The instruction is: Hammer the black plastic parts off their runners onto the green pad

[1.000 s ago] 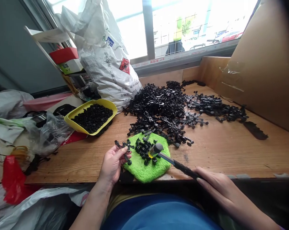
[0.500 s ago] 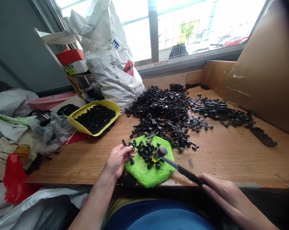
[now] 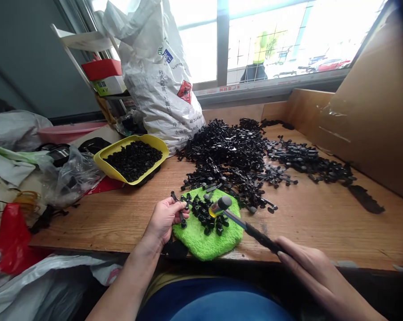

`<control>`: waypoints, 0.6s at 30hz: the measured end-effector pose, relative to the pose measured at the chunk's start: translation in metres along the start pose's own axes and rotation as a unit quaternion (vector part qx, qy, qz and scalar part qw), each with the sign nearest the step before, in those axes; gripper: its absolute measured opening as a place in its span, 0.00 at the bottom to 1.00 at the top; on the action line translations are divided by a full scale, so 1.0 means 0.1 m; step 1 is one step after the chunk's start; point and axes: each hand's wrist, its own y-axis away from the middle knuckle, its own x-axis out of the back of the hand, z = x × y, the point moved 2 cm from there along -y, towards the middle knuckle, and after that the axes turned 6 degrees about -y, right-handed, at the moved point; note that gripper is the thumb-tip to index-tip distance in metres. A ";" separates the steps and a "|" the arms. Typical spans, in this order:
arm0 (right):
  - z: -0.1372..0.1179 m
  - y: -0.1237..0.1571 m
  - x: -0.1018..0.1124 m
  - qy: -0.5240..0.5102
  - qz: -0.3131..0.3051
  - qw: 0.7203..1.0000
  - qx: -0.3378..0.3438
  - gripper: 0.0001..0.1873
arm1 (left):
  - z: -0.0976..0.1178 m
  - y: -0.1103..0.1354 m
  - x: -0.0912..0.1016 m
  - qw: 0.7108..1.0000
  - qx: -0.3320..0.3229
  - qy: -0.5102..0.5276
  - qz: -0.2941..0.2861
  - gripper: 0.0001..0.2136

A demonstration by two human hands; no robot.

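Note:
My left hand (image 3: 164, 218) pinches a black plastic sprue-like piece (image 3: 182, 218) with branching arms and round ends, at the left edge of a green fuzzy cloth pad (image 3: 204, 247). My right hand (image 3: 310, 261) is closed round the dark grip of a small mallet (image 3: 246, 226). The mallet's head, grey-ended with a yellow lower face, hovers over or rests on a cluster of small round black parts (image 3: 199, 209) on the pad; I cannot tell which. Behind the pad lies a big heap of black branched plastic pieces (image 3: 228, 142).
A yellow tub (image 3: 101, 161) full of small black parts stands at the left. Behind it are a large white printed sack (image 3: 157, 84) and a rack holding boxes. Plastic bags (image 3: 67, 183) clutter the far left. A cardboard sheet (image 3: 378, 98) leans at the right.
The view has shifted slightly. The mallet head sits a little higher over the small parts, its yellow side showing more. Both hands keep their holds.

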 end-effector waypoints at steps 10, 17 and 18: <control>-0.25 -0.58 -0.04 0.133 -0.035 0.988 0.070 0.12 | -0.01 0.00 0.02 1.000 0.000 -0.023 0.020 0.08; -0.28 -0.64 -0.08 0.200 -0.044 0.977 0.065 0.11 | -0.02 -0.01 0.02 1.000 -0.009 -0.024 0.011 0.08; -0.28 -0.63 -0.08 0.208 -0.052 0.975 0.065 0.11 | -0.02 -0.01 0.02 1.000 -0.009 -0.025 0.012 0.08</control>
